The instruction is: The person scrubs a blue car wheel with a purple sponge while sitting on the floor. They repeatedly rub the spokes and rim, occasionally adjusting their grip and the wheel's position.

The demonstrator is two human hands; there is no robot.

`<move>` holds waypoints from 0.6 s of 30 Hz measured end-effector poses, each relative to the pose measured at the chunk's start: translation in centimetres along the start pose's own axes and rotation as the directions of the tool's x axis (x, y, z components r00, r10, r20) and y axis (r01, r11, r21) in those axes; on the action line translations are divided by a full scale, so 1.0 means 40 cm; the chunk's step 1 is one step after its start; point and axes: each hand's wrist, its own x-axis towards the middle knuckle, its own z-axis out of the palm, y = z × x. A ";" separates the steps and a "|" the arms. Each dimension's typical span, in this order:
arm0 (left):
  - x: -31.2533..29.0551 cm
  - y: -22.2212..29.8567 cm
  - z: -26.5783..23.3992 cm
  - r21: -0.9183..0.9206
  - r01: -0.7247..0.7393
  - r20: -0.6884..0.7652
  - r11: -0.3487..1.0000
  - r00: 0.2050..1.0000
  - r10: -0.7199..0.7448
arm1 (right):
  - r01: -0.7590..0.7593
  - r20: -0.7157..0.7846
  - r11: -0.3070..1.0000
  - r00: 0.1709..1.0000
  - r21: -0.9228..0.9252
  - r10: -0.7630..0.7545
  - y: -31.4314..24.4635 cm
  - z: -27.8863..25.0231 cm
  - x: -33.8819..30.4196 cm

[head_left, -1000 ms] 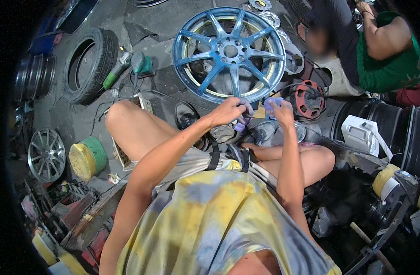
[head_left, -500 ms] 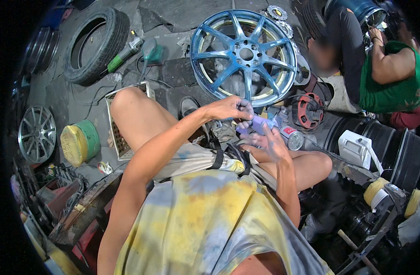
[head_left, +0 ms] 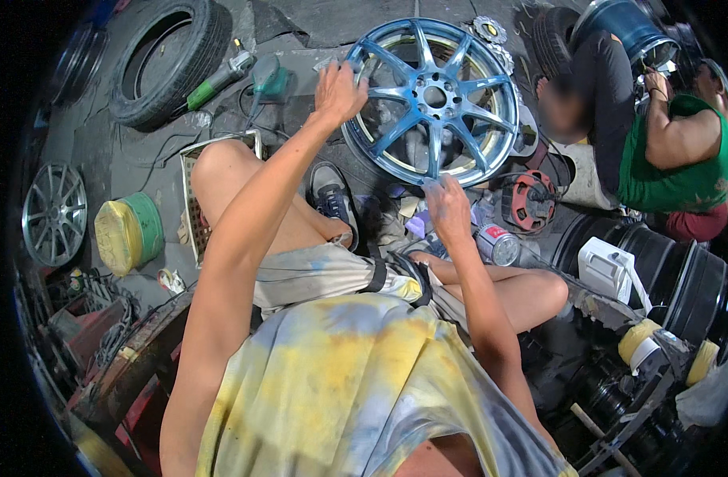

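A blue multi-spoke car wheel rim (head_left: 435, 97) is in front of me, with streaky, worn-looking paint. My left hand (head_left: 341, 92) is at its left edge, thumb over the rim and fingers curled about the outer side, slightly blurred. At the near edge, my right hand (head_left: 448, 205) has its fingers bent on the rim lip; its grip is partly hidden. A purple pad or folded sheet (head_left: 415, 225) lies on the floor just below, out of both hands. Beside my right wrist stands a silver can (head_left: 497, 244).
A green angle grinder (head_left: 219, 82) and a tyre (head_left: 171, 63) lie at far left. A plastic crate (head_left: 198, 230) is by my left knee. At right are a red reel-like object (head_left: 531, 200), black wheels (head_left: 682, 278) and a co-worker in a green top (head_left: 682, 147) handling another blue wheel.
Both hands have come apart and let go of the purple piece, which now lies on the floor. The left moved up to the rim's left edge, the right to its near edge.
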 end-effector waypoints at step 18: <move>-0.002 -0.027 0.152 -0.317 0.452 -0.028 0.834 0.874 -0.485 | 0.080 0.052 0.995 0.996 -0.055 -0.077 0.008 0.017 0.032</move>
